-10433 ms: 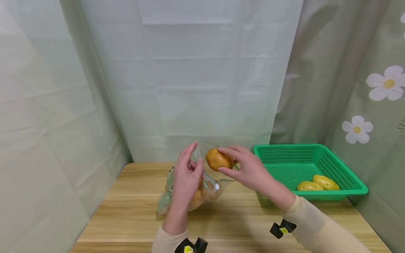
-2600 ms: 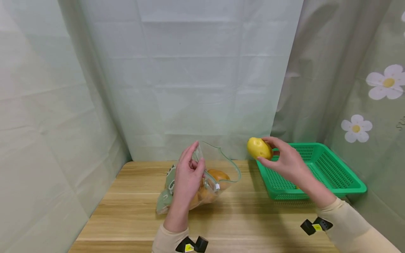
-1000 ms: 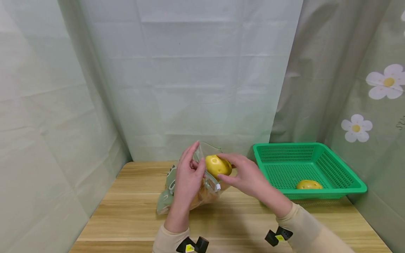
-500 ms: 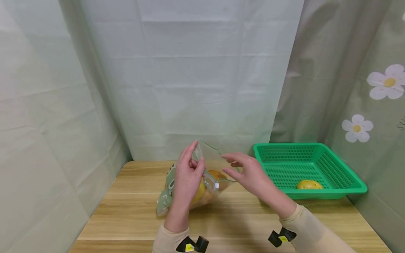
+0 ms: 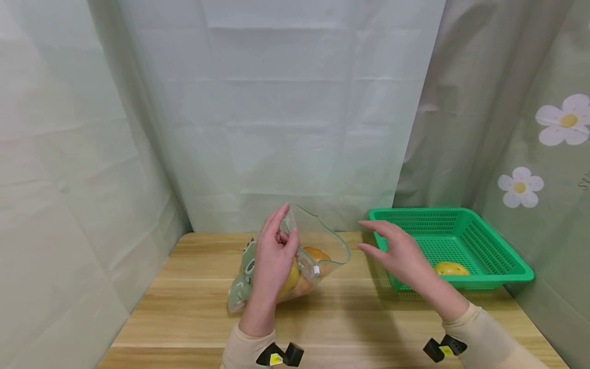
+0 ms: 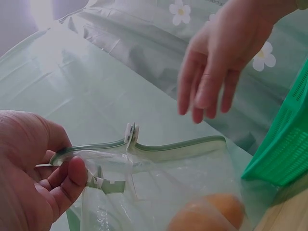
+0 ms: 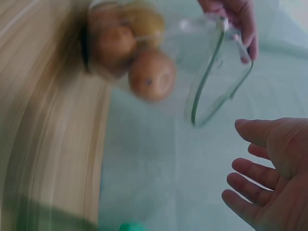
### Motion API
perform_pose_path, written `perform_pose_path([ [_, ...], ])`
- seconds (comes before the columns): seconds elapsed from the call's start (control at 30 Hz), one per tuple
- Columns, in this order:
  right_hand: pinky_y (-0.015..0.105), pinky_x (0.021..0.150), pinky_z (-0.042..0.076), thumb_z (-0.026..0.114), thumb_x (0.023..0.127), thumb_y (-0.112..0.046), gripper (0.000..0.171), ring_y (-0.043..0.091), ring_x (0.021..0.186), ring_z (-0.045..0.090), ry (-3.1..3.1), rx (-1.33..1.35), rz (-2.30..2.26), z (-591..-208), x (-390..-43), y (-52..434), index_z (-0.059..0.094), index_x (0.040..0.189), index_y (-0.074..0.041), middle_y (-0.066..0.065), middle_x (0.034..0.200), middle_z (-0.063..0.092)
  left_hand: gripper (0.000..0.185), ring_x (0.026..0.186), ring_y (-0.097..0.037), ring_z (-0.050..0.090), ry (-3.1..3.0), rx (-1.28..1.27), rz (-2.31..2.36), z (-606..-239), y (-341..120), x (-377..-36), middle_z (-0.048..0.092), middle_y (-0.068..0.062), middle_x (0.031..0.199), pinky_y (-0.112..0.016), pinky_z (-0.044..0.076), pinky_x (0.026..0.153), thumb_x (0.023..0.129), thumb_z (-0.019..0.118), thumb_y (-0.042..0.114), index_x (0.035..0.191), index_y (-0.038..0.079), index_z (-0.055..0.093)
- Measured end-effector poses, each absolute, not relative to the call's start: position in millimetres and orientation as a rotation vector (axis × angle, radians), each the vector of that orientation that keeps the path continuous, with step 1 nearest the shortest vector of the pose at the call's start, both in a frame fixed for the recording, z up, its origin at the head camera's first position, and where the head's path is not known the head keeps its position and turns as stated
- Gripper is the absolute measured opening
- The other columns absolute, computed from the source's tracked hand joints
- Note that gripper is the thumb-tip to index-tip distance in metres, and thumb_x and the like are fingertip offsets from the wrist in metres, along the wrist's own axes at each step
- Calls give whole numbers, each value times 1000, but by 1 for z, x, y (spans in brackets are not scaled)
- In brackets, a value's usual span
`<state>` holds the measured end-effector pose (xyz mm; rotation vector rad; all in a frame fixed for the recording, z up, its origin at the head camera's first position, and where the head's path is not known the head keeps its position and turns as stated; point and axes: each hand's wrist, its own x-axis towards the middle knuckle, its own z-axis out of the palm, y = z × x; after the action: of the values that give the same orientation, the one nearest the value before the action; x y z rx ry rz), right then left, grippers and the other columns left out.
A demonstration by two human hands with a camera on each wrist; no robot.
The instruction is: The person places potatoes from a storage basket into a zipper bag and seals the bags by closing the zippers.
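A clear zip bag (image 5: 318, 246) with a green rim lies on the wooden table (image 5: 193, 307), its mouth held wide. My left hand (image 5: 274, 251) pinches the bag's rim (image 6: 91, 149) near the white slider (image 6: 130, 132). Several potatoes (image 5: 310, 265) sit inside the bag (image 7: 144, 67). My right hand (image 5: 396, 251) hovers empty with straight fingers (image 7: 255, 183), between the bag and the green basket (image 5: 498, 246). One yellow potato (image 5: 451, 268) lies in that basket.
Pale green cloth (image 5: 295, 113) hangs behind the table and on the left. A flowered curtain (image 5: 544, 154) stands at the right, close behind the basket. Bare wood shows along the table's front edge.
My right hand dropped the yellow potato into the bag, let go, and has drawn back to the right toward the basket. The left hand has kept its hold on the bag.
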<state>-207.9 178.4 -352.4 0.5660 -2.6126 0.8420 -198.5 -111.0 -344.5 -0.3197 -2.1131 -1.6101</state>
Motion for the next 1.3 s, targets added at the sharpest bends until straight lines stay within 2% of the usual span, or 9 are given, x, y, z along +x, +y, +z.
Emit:
perform_pose_path([
  [0.07, 67, 105, 53, 85, 100, -25, 59, 44, 141, 58, -2629, 549, 805, -354, -208, 189, 65, 154, -11, 17, 154, 62, 61, 64, -21, 58, -2112, -328, -1613, -344, -111, -199, 58, 0, 151, -26, 49, 55, 106, 68, 8, 163, 25, 56],
  [0.27, 71, 106, 49, 87, 97, -24, 67, 50, 145, 51, -2651, 545, 733, -359, -208, 221, 60, 157, -8, 21, 158, 58, 60, 64, -20, 58, -2108, -339, -1611, -345, -111, -199, 55, 1, 156, -25, 49, 56, 106, 68, 7, 163, 24, 57],
  [0.63, 80, 108, 39, 87, 97, -38, 81, 58, 149, 38, -2759, 441, 648, -367, -211, 278, 52, 162, -4, 28, 164, 47, 59, 65, -20, 59, -2109, -334, -1611, -344, -109, -199, 54, 3, 158, -26, 52, 58, 107, 67, 6, 163, 23, 57],
  [0.83, 83, 107, 36, 86, 97, -45, 89, 63, 147, 36, -2817, 380, 601, -371, -214, 302, 47, 163, 0, 34, 165, 42, 59, 66, -20, 58, -2107, -338, -1612, -344, -109, -199, 54, 3, 158, -25, 51, 59, 107, 67, 7, 163, 22, 57],
  [1.3, 83, 109, 34, 85, 98, -43, 97, 68, 144, 34, -2873, 283, 615, -393, -230, 345, 39, 163, 12, 43, 160, 39, 60, 66, -19, 56, -2103, -333, -1611, -345, -109, -199, 53, 3, 160, -24, 49, 58, 106, 67, 6, 163, 22, 57],
])
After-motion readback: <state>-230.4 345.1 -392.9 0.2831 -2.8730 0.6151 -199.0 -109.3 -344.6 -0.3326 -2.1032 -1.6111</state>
